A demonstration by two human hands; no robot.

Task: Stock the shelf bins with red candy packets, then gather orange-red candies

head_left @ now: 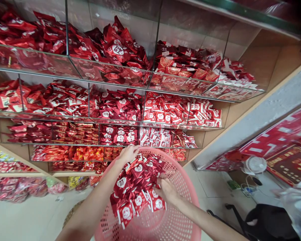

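Observation:
A pink perforated plastic basket (pixel 188 180) stands tilted in front of me. Inside it lies a heap of small wrapped packets (pixel 140 174), mostly dark red, with brighter red-and-white ones at the near side. My left hand (pixel 129 154) is at the basket's far left rim with its fingers closed over it; the fingertips are partly hidden. Against the right side of the heap, my right hand (pixel 167 191) has its fingers curled onto the small packets. Which packets it grips is partly hidden.
Glass-fronted wooden shelves (pixel 240 115) filled with red packets rise ahead. Bagged goods (pixel 27 189) lie on the floor (pixel 40 217) at left. To the right are a black chair (pixel 268 221), a white round container (pixel 255 165) with cables, and red printed boxes (pixel 291 164).

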